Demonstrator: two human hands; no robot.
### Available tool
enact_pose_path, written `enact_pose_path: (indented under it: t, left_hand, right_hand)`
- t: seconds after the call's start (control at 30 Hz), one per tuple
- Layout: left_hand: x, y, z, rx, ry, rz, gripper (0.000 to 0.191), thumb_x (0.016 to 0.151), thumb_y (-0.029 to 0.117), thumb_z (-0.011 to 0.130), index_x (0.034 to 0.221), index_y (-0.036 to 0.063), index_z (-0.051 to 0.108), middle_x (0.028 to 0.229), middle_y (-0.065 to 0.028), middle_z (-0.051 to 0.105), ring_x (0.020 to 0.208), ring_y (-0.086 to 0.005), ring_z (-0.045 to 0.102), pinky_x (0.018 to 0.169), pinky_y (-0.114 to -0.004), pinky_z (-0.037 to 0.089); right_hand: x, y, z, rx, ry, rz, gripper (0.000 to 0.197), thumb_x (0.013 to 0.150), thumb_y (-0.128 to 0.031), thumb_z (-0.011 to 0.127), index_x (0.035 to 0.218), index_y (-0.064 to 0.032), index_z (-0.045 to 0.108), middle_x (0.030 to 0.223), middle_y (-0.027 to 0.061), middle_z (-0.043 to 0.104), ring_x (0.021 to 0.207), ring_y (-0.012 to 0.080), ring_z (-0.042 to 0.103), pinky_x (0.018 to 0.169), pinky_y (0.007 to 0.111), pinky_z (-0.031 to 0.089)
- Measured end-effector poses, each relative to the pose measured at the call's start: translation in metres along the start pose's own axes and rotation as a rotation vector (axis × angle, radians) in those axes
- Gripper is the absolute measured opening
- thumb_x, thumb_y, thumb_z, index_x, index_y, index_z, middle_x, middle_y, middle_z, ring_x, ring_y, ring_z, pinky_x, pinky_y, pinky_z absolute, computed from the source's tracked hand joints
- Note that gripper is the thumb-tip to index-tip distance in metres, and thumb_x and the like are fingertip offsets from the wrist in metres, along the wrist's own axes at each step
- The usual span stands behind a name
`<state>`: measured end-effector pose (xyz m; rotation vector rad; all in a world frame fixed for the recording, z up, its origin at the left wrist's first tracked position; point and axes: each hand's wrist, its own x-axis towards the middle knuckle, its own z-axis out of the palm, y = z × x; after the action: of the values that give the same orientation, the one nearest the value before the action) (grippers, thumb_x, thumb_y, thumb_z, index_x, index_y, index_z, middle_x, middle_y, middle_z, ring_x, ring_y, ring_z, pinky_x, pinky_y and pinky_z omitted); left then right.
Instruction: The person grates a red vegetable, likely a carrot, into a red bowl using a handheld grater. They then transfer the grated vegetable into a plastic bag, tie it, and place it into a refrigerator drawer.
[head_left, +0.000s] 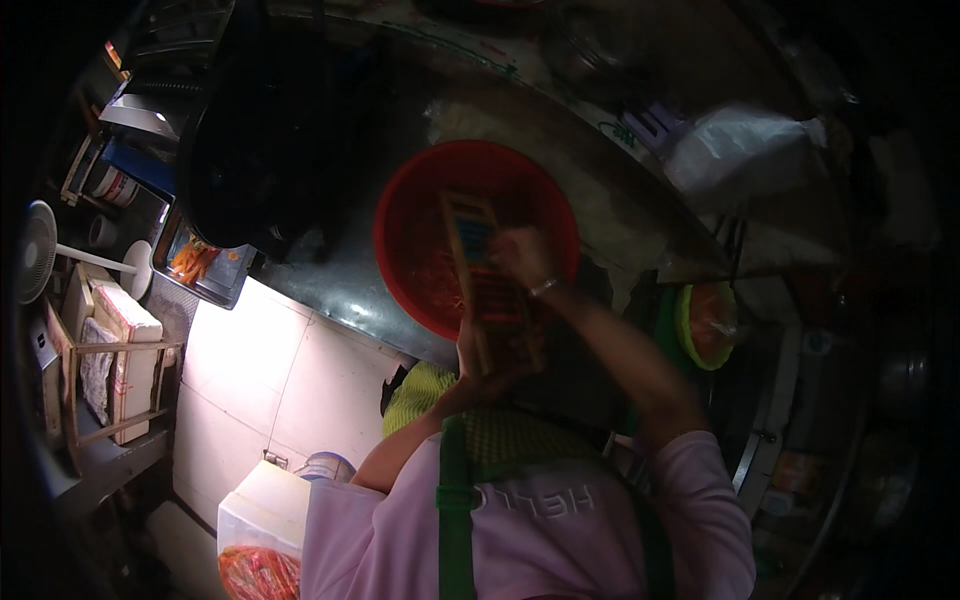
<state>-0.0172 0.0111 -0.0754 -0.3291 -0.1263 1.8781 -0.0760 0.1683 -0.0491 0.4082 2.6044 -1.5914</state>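
Note:
A wooden-framed grater with a blue section leans inside a round red plastic basin. My left hand grips the grater's near end, at the basin's near rim. Curled over the grater's upper half is my right hand, blurred, with a bracelet on its wrist. Its fingers are bent, and whatever may be under them is hidden. Thin orange-red shreds, probably carrot, lie on the basin's bottom, left of the grater. Dim light hides much of the basin's right side.
The basin rests on a metal counter. A large dark round vessel stands left of it, beside a metal tray with orange carrot pieces. At right are clear plastic bags and a yellow-green container.

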Motion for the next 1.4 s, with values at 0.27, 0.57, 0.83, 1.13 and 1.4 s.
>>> enact_pose_path:
  t: [0.27,0.57,0.83,1.13,1.4]
  left_hand:
    - [-0.005,-0.004,0.004,-0.035,-0.002,0.072,0.068,0.077,0.067,0.036,0.110,0.0084,0.048,0.089,-0.0105,0.055,0.079,-0.0262,0.053,0.076,-0.048,0.045]
    - [-0.005,0.000,0.021,0.041,0.083,0.055,0.071,0.077,0.066,0.035,0.114,0.0072,0.046,0.086,-0.0114,0.054,0.082,-0.0267,0.054,0.076,-0.047,0.044]
    - [-0.009,-0.004,0.021,-0.039,0.081,0.083,0.063,0.076,0.064,0.044,0.107,0.0090,0.046,0.097,-0.0076,0.050,0.079,-0.0185,0.050,0.072,-0.038,0.043]
    - [-0.009,-0.008,0.016,-0.035,0.137,0.096,0.072,0.073,0.066,0.047,0.108,0.0037,0.047,0.098,-0.0093,0.051,0.077,-0.0186,0.049,0.074,-0.038,0.042]
    - [-0.009,-0.005,0.034,0.123,0.198,0.069,0.075,0.075,0.070,0.036,0.112,0.0065,0.050,0.084,-0.0090,0.055,0.085,-0.0258,0.054,0.078,-0.046,0.044]
  right_hand:
    - [-0.054,-0.047,0.003,-0.533,0.015,-0.240,0.017,0.074,-0.007,0.059,0.090,-0.0023,0.059,0.086,0.0168,0.056,0.085,0.0325,0.054,0.077,0.036,0.044]
    - [-0.015,0.011,0.000,-0.210,0.030,-0.302,0.018,0.071,-0.007,0.060,0.089,-0.0029,0.059,0.086,0.0173,0.057,0.079,0.0315,0.057,0.071,0.037,0.046]
    - [-0.070,-0.034,-0.002,-0.412,-0.043,-0.224,0.015,0.070,0.000,0.057,0.085,-0.0025,0.060,0.086,0.0141,0.059,0.081,0.0271,0.058,0.070,0.035,0.047]
    - [-0.041,-0.011,0.010,-0.664,0.048,-0.294,0.017,0.072,-0.004,0.056,0.088,-0.0036,0.058,0.083,0.0147,0.057,0.081,0.0292,0.058,0.071,0.035,0.047]
    - [0.026,0.021,0.003,-0.421,-0.030,-0.112,0.015,0.070,-0.006,0.059,0.085,-0.0044,0.060,0.079,0.0136,0.060,0.072,0.0268,0.060,0.063,0.034,0.049]
